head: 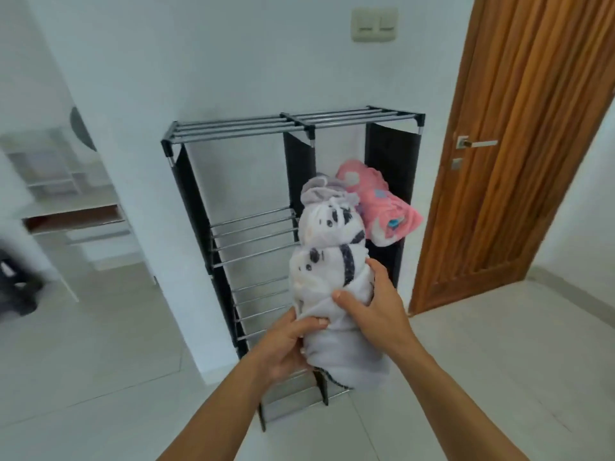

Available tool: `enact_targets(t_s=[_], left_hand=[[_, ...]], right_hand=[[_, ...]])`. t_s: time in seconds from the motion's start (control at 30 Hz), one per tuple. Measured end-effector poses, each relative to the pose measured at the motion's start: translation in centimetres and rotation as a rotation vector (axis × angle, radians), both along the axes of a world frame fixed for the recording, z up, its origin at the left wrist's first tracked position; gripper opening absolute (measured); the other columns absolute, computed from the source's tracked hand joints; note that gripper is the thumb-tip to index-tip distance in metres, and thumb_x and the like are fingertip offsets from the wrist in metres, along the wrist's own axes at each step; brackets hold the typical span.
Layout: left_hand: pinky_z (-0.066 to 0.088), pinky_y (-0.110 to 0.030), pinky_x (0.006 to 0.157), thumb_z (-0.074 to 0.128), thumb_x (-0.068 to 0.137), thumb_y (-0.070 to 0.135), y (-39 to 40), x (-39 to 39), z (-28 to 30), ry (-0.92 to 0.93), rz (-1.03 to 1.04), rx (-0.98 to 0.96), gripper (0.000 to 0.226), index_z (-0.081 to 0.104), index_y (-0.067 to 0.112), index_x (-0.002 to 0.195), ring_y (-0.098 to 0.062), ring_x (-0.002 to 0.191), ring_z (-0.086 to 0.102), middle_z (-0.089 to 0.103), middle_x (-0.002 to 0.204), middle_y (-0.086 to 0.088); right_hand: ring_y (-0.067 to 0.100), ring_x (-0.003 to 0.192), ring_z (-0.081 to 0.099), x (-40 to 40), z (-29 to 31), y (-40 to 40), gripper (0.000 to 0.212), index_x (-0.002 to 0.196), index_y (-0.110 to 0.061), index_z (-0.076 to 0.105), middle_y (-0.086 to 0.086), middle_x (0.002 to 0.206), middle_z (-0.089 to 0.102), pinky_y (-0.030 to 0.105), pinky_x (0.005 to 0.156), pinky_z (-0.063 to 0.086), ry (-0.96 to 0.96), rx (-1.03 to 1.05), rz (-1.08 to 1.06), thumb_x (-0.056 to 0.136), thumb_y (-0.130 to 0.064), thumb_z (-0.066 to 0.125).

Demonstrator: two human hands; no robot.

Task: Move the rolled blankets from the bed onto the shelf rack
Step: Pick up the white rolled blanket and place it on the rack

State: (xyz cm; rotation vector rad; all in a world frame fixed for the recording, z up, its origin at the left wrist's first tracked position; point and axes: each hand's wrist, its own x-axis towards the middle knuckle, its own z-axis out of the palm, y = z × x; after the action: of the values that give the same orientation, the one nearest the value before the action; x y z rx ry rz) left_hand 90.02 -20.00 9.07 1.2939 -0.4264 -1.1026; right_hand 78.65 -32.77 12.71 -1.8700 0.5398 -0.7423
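A rolled white blanket [327,261] with dark panda prints is held upright in front of the black shelf rack [233,128]. My left hand [286,347] grips its lower end from the left. My right hand [376,307] clasps it from the right, thumb across the front. A rolled pink blanket [379,201] lies in the rack's right column, its end sticking out toward me. The rack stands against the white wall, with metal bar shelves in its left column. The bed is not in view.
A brown wooden door [519,154] with a metal handle stands shut to the right of the rack. A white wall corner [116,161] juts out on the left, with a white desk [73,221] beyond it. Pale floor tiles [482,361] lie around the rack.
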Motion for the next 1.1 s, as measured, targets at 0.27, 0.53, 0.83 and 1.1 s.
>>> enact_targets(t_s=[0.27, 0.53, 0.83, 1.1], left_hand=[[0.052, -0.059, 0.087, 0.073, 0.074, 0.02, -1.9, 11.4, 0.9, -0.141, 0.278, 0.081, 0.049, 0.059, 0.028, 0.121, -0.035, 0.104, 0.068, 0.072, 0.112, -0.011], [0.058, -0.042, 0.068, 0.064, 0.086, 0.012, -10.8, 19.7, 3.3, -0.155, 0.437, 0.017, 0.037, 0.058, 0.025, 0.119, -0.027, 0.098, 0.071, 0.073, 0.111, -0.004], [0.059, -0.051, 0.081, 0.062, 0.088, 0.039, -13.0, 25.3, 3.6, -0.256, 0.328, 0.264, 0.03, 0.059, 0.036, 0.118, -0.026, 0.105, 0.066, 0.069, 0.116, 0.001], [0.06, -0.046, 0.07, 0.074, 0.08, 0.033, -13.3, 28.4, 4.5, -0.238, 0.278, 0.259, 0.063, 0.041, 0.036, 0.134, -0.028, 0.105, 0.067, 0.063, 0.124, -0.001]], right_hand=[[0.016, 0.102, 0.05, 16.9, -0.2, -4.8, 0.052, 0.131, -0.015, 0.039, 0.0, 0.116, 0.054, 0.025, 0.085, 0.037, 0.117, 0.066, 0.204, 0.086, -0.021, 0.065], [0.029, 0.125, 0.049, 28.7, 1.5, -13.1, 0.064, 0.144, -0.013, 0.028, 0.013, 0.143, 0.046, 0.026, 0.094, 0.037, 0.138, -0.019, 0.218, 0.09, -0.026, 0.058], [0.028, 0.14, 0.033, 30.4, 0.2, -14.2, 0.059, 0.149, -0.011, 0.025, 0.012, 0.155, 0.03, 0.034, 0.113, 0.027, 0.252, -0.183, 0.239, 0.096, -0.023, 0.048], [0.025, 0.132, 0.039, 29.3, -1.5, -12.4, 0.057, 0.141, -0.014, 0.038, 0.007, 0.147, 0.038, 0.037, 0.109, 0.035, 0.223, -0.243, 0.194, 0.088, -0.03, 0.053]])
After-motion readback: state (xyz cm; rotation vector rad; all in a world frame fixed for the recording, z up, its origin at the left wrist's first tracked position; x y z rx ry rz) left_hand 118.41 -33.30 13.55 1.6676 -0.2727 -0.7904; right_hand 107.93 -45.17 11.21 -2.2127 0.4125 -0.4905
